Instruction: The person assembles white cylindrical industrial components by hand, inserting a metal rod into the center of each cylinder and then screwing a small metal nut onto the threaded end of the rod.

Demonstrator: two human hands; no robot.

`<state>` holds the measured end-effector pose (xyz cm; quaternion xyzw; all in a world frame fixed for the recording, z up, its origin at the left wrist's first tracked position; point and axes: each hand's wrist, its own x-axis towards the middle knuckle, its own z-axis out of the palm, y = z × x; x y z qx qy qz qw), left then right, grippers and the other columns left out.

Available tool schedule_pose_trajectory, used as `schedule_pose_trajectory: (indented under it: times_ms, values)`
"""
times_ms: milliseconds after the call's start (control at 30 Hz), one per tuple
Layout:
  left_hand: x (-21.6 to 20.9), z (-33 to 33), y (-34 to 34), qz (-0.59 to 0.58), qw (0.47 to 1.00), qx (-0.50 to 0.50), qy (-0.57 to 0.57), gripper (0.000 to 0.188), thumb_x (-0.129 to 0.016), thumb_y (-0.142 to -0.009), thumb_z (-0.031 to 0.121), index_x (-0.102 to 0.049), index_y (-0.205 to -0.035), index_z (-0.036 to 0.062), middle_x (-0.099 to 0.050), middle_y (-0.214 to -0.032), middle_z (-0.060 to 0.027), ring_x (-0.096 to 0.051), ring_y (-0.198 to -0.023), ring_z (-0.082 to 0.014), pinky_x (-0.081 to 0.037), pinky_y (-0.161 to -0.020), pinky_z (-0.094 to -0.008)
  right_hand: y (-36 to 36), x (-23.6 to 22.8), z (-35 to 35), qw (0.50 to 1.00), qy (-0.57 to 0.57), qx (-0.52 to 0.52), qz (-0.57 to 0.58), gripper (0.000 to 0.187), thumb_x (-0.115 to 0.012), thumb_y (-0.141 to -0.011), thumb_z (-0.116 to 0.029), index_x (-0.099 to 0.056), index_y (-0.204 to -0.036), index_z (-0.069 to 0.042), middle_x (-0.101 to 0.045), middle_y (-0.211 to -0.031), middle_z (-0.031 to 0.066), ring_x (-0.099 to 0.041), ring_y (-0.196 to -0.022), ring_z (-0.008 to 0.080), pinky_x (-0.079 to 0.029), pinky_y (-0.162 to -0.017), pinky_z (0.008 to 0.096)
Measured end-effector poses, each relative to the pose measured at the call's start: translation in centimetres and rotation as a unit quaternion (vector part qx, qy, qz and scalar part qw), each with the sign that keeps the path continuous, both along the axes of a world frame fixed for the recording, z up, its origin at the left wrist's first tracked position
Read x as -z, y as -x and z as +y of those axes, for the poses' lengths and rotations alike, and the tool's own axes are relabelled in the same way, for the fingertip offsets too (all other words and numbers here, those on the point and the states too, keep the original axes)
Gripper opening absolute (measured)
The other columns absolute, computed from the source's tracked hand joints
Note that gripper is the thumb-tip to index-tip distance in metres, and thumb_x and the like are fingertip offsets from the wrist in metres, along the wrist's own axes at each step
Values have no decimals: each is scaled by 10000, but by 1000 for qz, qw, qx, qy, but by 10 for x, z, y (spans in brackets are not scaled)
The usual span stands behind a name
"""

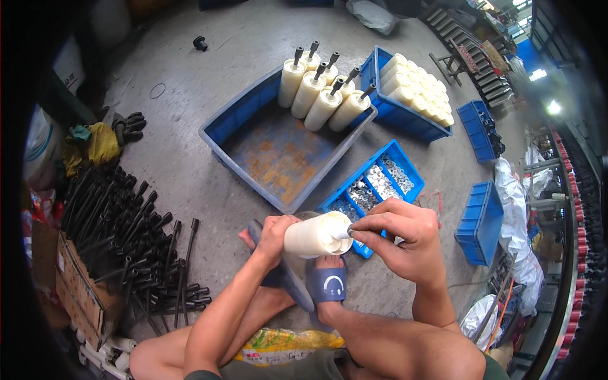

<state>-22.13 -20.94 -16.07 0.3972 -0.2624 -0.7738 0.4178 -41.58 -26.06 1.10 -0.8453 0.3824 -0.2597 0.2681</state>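
Gripping a cream roller (305,238) just short of the large blue tray's (278,166) near corner, the left hand (273,240) steadies it while the right hand (405,239) pinches a small pale part (342,232) at its end, apparently unfinished, with seven shafted rollers (322,111) along the tray's far-right edge and shaftless ones (415,87) in a bin (405,120).

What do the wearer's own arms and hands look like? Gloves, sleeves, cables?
Left hand and right hand: bare, no gloves. Forearms uncovered; a dark sleeve edge shows on the left arm at the lower border. No watch, bracelet or cables visible.
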Motion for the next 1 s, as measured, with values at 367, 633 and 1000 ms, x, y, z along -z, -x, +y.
schedule_pose_trajectory:
  times_ms: [367, 633, 1000]
  values:
    - [-57, 1, 13, -76, 989, -125, -4, 288, -553, -907, 206, -706, -859, -33, -706, -851, -119, -658, -779, -194, -502, -739, -306, 8, 11, 0, 995, 91, -26, 8, 140, -794, -754, -53, -722, -874, -48, -681, -806, 79, -671, -683, 252, -533, -594, 339]
    - [63, -5, 1, -50, 989, -122, -63, 254, -586, -918, 225, -671, -928, -14, -660, -919, -85, -632, -866, -186, -506, -779, -321, 15, -1, -10, 991, 112, -63, 44, 156, -795, -770, -73, -711, -900, -50, -669, -819, 78, -666, -702, 248, -527, -596, 336]
    - [51, -2, 15, -74, 975, -194, -77, 281, -564, -890, 187, -717, -832, -41, -709, -807, -98, -654, -734, -179, -503, -697, -293, 18, 17, -10, 981, 172, -24, 82, 261, -744, -757, -179, -506, -699, -89, -496, -713, 46, -570, -631, 214, -470, -490, 355]
